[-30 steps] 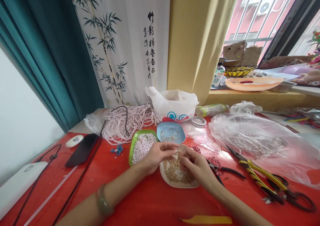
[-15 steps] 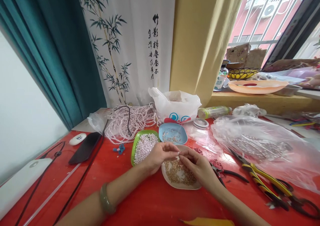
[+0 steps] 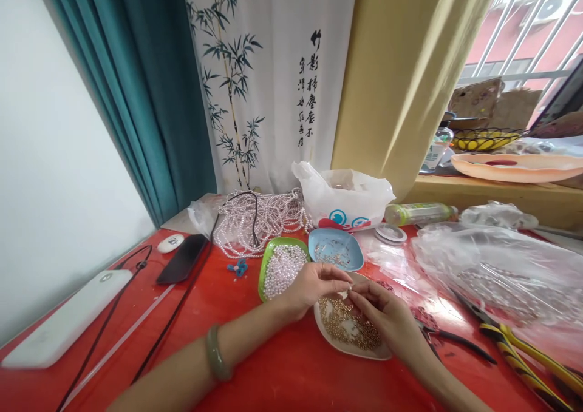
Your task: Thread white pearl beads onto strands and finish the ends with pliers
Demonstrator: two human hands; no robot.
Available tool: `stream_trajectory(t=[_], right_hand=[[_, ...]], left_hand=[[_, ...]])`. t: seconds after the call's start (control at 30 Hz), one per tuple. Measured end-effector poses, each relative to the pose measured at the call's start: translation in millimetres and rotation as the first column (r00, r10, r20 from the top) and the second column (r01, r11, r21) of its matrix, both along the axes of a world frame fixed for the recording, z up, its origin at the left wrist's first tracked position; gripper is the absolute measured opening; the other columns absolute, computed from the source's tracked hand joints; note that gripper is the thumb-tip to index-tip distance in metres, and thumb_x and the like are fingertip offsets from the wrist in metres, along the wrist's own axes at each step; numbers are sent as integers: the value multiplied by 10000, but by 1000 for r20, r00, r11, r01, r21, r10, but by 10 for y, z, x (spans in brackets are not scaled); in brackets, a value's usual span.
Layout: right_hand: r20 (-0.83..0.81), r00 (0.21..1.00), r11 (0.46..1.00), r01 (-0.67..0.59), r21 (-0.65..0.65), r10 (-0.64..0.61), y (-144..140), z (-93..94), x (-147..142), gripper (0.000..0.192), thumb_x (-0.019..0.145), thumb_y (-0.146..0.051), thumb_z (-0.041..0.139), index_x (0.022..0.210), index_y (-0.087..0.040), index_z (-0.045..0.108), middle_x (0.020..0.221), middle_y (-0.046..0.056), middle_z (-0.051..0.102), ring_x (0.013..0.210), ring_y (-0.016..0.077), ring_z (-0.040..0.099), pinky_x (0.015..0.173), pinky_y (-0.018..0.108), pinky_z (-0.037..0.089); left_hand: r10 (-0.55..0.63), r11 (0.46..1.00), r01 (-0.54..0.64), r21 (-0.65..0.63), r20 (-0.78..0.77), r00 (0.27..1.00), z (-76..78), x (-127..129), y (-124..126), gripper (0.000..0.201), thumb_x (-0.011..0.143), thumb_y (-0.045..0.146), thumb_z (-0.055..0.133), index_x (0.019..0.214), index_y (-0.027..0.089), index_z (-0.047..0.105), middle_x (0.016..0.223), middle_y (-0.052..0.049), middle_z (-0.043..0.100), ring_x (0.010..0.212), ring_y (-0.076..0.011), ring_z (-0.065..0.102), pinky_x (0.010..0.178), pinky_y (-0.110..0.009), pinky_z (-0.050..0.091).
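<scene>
My left hand (image 3: 316, 284) and my right hand (image 3: 385, 310) meet fingertip to fingertip above a white dish of gold beads (image 3: 337, 344). Between the pinched fingers sits something tiny and pale, too small to identify. A green dish of pearl beads (image 3: 268, 255) lies just left of my left hand. A blue dish (image 3: 336, 249) with a few small metal pieces sits behind both hands. A green bangle (image 3: 215, 354) is on my left wrist.
Pearl strands (image 3: 255, 218) pile at the back beside a white plastic bag (image 3: 346, 196). A phone (image 3: 183, 266), a white power bank (image 3: 68, 321) and black cables lie left. Clear plastic bags (image 3: 496, 266), yellow-handled pliers (image 3: 519, 354), dark pliers (image 3: 449, 337) lie right.
The view has swung left, so everything sits further right in the frame. My hands stay together over the gold bead dish, fingertips now closer.
</scene>
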State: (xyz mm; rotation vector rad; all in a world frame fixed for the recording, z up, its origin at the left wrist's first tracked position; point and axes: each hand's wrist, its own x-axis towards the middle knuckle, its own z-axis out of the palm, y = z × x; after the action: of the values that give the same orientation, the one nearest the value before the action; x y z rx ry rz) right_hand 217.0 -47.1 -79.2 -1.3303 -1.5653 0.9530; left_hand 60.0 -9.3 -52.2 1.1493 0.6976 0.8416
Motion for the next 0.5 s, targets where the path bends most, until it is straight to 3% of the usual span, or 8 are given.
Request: stream_trajectory(t=[0.13,0.23,0.37,0.5], right_hand=[[-46,998,999,38,-14,-38,-15,60,4,330,735,-499,524,715,-172,563,613,17,573,546,124,523,491,225,409],[-100,989,994,106,12,-104,-18,162,31,355,706,-519,550,719,-165,571,640,37,587,586,135,548,525,236,440],[-162,970,979,193,70,-180,11,229,104,350,704,-514,561,721,-164,569,641,42,592,602,137,556,552,245,458],[-136,974,975,196,104,-181,35,191,157,319,715,-486,565,713,-167,570,626,30,586,590,130,548,552,244,453]], left_hand=[[115,987,-108,119,-52,992,134,-100,71,351,616,316,695,901,120,632,858,-62,612,752,-129,553,662,-238,450],[238,937,-194,290,-123,963,259,-254,198,266,693,304,628,896,131,623,876,-63,629,792,-137,563,691,-243,441],[318,861,-159,483,-269,909,336,-452,375,194,706,268,606,842,132,633,848,-60,650,799,-142,576,758,-265,430],[339,824,-78,561,-378,861,322,-505,400,158,691,247,610,797,136,646,824,-52,662,791,-149,585,771,-268,431]])
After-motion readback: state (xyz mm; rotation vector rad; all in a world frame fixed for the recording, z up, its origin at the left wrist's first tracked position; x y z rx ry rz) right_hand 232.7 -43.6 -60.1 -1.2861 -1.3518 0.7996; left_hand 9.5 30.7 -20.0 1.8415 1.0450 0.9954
